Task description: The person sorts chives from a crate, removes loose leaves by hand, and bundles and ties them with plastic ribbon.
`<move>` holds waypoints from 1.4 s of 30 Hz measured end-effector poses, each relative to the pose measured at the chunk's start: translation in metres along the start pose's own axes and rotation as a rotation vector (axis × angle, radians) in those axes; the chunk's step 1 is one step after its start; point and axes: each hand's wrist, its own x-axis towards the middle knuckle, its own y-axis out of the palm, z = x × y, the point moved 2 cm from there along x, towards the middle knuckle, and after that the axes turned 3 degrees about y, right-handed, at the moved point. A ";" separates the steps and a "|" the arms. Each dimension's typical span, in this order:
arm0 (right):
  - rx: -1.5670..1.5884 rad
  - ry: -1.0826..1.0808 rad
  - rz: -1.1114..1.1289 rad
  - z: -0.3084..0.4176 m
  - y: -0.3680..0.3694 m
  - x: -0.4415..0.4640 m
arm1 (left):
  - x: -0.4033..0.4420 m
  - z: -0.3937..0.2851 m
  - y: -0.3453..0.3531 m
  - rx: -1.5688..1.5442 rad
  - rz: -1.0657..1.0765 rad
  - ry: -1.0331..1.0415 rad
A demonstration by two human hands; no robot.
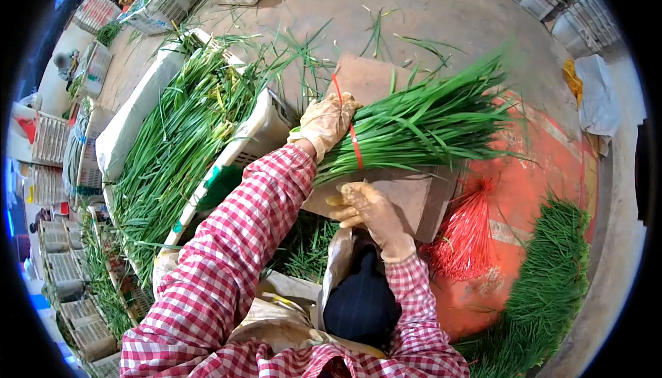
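A sleeve (pixel 241 216) crosses my view, its outstretched left hand (pixel 328 121) clasping greens (pixel 427 119), the right hand (pixel 376 216) near, fingers loosely spread.

Mid-frame, the cream-gloved left hand (pixel 329 126) holds a long-leaved green bundle (pixel 427 119) crossed by a thin red strip (pixel 356 149), the cream-gloved right hand (pixel 372 214) below.

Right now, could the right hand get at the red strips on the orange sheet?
Probably yes: the right hand looks open and empty, and the red strips lie uncovered beyond the edge of the brown board.
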 end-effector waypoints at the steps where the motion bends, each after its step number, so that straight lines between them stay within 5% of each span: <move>1: 0.015 0.092 0.021 0.000 0.002 0.012 | 0.003 0.003 0.001 0.012 0.049 -0.003; 2: 0.031 0.189 0.041 -0.001 0.003 0.018 | -0.001 0.004 0.005 0.010 0.050 -0.004; 5: 0.190 0.036 0.052 -0.007 0.006 0.027 | -0.024 -0.005 0.006 0.054 -0.034 -0.227; 8: 0.188 -0.043 0.012 -0.016 0.011 0.025 | -0.051 0.005 0.009 -0.243 -0.033 -0.209; 9: 0.001 -0.181 -0.068 -0.019 0.011 0.024 | -0.058 0.007 0.010 -0.527 -0.131 -0.019; 12: -0.704 -0.543 -0.226 -0.030 0.001 0.025 | -0.081 -0.030 -0.020 -1.346 0.048 -0.389; 14: -0.523 -0.637 -0.184 -0.002 0.015 0.002 | -0.087 -0.042 -0.035 -1.322 -0.042 -0.208; 16: -0.596 -0.711 -0.237 0.024 0.020 -0.009 | -0.082 -0.059 -0.042 -1.491 -0.116 -0.256; 18: -0.791 -0.879 -0.312 0.056 0.020 -0.019 | -0.073 -0.066 -0.054 -1.379 -0.149 -0.095; 20: -1.527 -1.042 -0.478 0.071 0.018 -0.029 | -0.064 -0.081 -0.065 -1.422 -0.210 -0.082; 26: -1.549 -0.974 -0.460 0.072 -0.003 -0.033 | -0.033 -0.057 -0.010 -1.726 -0.138 -0.107; 27: -1.532 -0.935 -0.444 0.068 -0.007 -0.031 | -0.033 -0.031 0.007 -1.177 -0.338 0.112; 29: -1.498 -0.869 -0.411 0.059 -0.013 -0.027 | -0.041 -0.020 0.012 -0.606 -0.498 0.296; 35: -1.472 -0.741 -0.343 0.038 -0.024 -0.024 | -0.033 -0.035 0.022 -1.032 -0.373 -0.168; 42: -1.437 -0.647 -0.308 0.028 -0.034 -0.022 | -0.027 -0.036 0.026 -0.979 -0.415 -0.202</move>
